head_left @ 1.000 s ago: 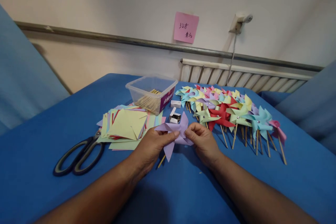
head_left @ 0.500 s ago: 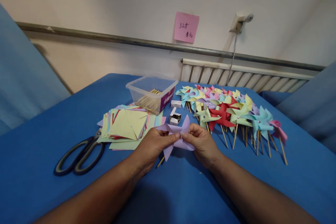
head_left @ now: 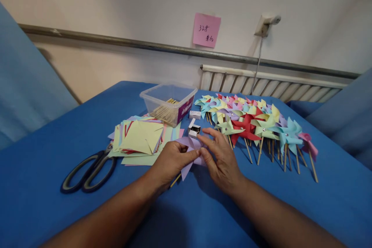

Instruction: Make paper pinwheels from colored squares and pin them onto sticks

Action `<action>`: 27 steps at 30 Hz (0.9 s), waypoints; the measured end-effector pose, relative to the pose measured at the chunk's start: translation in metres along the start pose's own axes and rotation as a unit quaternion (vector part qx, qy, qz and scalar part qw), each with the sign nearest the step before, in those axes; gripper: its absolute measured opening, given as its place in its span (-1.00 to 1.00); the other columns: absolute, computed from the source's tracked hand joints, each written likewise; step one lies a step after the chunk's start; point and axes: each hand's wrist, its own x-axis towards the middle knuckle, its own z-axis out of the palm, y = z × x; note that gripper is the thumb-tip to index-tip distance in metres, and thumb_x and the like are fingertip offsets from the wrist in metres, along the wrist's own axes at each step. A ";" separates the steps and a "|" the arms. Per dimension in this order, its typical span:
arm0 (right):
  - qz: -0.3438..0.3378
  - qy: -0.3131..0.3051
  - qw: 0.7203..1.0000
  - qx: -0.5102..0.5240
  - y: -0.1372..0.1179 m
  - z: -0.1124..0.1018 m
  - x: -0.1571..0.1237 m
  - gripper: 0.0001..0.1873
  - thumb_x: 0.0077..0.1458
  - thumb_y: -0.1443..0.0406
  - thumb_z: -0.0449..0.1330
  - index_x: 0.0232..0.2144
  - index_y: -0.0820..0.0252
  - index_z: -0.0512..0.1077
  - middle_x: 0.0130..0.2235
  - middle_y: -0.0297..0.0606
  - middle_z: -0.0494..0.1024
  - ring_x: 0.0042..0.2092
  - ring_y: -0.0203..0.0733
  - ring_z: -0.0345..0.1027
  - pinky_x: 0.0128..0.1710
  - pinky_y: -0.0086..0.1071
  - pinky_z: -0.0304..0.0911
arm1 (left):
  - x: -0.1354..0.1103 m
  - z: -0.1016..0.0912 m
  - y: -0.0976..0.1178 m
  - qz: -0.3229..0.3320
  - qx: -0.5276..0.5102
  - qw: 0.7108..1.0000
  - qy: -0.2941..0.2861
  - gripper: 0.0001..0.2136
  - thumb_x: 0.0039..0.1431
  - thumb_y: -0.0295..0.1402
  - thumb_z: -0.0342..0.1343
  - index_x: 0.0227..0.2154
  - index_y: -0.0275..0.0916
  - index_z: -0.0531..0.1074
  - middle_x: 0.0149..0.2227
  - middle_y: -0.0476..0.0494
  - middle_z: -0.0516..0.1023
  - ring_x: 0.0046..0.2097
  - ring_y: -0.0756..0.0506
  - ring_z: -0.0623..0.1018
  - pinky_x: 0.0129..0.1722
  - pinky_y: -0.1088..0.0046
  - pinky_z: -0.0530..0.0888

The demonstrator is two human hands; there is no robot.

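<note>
A lilac paper pinwheel [head_left: 187, 169] is pinched at its middle by my left hand [head_left: 174, 162], thumb on top. Below that hand a thin wooden stick [head_left: 175, 180] pokes out. My right hand [head_left: 221, 159] is at the pinwheel's right side, fingers spread, its thumb tip against or just over the paper. Part of the pinwheel is hidden behind both hands. Just beyond the fingertips stands a small open white box [head_left: 194, 129] with dark shiny bits inside, too small to name. A second small white box [head_left: 194, 115] lies behind it.
Finished pinwheels [head_left: 244, 128] on sticks crowd the right side. At left are stacked coloured paper squares [head_left: 141, 137] and large scissors [head_left: 93, 170]. A clear plastic tub [head_left: 158, 102] holds wooden sticks. Behind the blue-covered table [head_left: 87, 124] run a radiator [head_left: 232, 81] and a rail.
My right hand has loosened from the pinwheel and its fingers have spread toward the small open box. My left hand keeps its pinch; the pinwheel has barely shifted.
</note>
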 end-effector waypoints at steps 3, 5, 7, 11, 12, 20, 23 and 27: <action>-0.007 -0.013 1.000 -0.015 0.001 0.003 -0.001 -0.65 0.16 0.33 0.05 -0.01 -0.03 0.36 0.06 -0.23 0.34 0.08 -0.08 0.19 0.05 -0.06 0.13 | 0.002 0.000 -0.001 0.022 0.016 0.999 0.021 -0.83 -0.15 -0.35 0.28 -0.44 -0.31 0.55 -0.47 -0.11 0.58 -0.43 -0.07 0.52 -0.42 0.49 0.39; -0.010 -0.012 1.000 -0.019 0.001 0.004 -0.001 -0.68 0.16 0.33 0.05 -0.05 -0.05 0.40 0.04 -0.25 0.36 0.07 -0.07 0.19 0.05 -0.05 0.12 | 0.002 0.000 -0.001 0.043 0.020 0.998 0.034 -0.87 -0.17 -0.40 0.28 -0.47 -0.31 0.55 -0.48 -0.10 0.57 -0.41 -0.07 0.52 -0.38 0.49 0.39; -0.013 -0.011 1.000 -0.017 0.002 0.004 -0.001 -0.69 0.16 0.33 0.06 -0.08 -0.06 0.42 0.03 -0.26 0.38 0.06 -0.08 0.20 0.06 -0.05 0.11 | 0.002 0.000 -0.001 0.042 0.015 0.998 0.031 -0.87 -0.17 -0.41 0.28 -0.47 -0.31 0.55 -0.49 -0.10 0.57 -0.41 -0.08 0.52 -0.37 0.48 0.39; -0.005 -0.010 1.000 -0.004 0.002 0.003 -0.002 -0.70 0.16 0.32 0.06 -0.07 -0.05 0.40 0.03 -0.27 0.37 0.07 -0.09 0.20 0.09 -0.06 0.09 | 0.000 0.001 -0.001 -0.003 -0.042 0.999 0.000 -0.83 -0.15 -0.37 0.30 -0.44 -0.33 0.54 -0.46 -0.14 0.58 -0.41 -0.08 0.53 -0.36 0.46 0.40; 0.012 0.005 1.000 0.004 0.002 0.003 -0.002 -0.69 0.16 0.32 0.06 -0.04 -0.02 0.38 0.06 -0.24 0.34 0.09 -0.08 0.18 0.09 -0.07 0.09 | -0.001 0.002 -0.001 -0.014 -0.067 0.998 -0.010 -0.81 -0.13 -0.36 0.30 -0.41 -0.34 0.54 -0.44 -0.16 0.59 -0.38 -0.08 0.54 -0.33 0.45 0.41; 0.308 0.136 0.894 0.296 -0.005 0.017 -0.009 -0.68 0.03 0.15 0.20 -0.17 0.13 0.30 -0.28 -0.27 0.45 -0.33 -0.25 0.35 -0.39 -0.38 0.26 | 0.007 -0.004 -0.001 -0.033 -0.226 0.972 0.045 -0.81 -0.10 -0.42 0.28 -0.35 -0.34 0.52 -0.40 -0.16 0.59 -0.38 -0.06 0.54 -0.31 0.45 0.47; 0.380 0.011 0.827 0.414 -0.012 0.030 -0.013 -0.62 -0.14 0.11 0.32 -0.34 0.18 0.33 -0.50 -0.40 0.41 -0.56 -0.38 0.25 -0.61 -0.51 0.12 | 0.008 -0.005 -0.001 -0.027 -0.231 0.971 0.059 -0.83 -0.09 -0.40 0.28 -0.39 -0.35 0.51 -0.43 -0.14 0.57 -0.41 -0.04 0.53 -0.40 0.51 0.45; 0.397 -0.168 0.759 0.488 -0.020 0.038 -0.016 -0.59 -0.20 0.08 0.35 -0.43 0.21 0.30 -0.57 -0.42 0.46 -0.69 -0.46 0.17 -0.71 -0.56 -0.01 | 0.005 -0.003 -0.001 -0.048 -0.214 0.973 0.069 -0.82 -0.09 -0.34 0.28 -0.47 -0.34 0.46 -0.56 -0.09 0.51 -0.53 -0.02 0.48 -0.54 0.52 0.39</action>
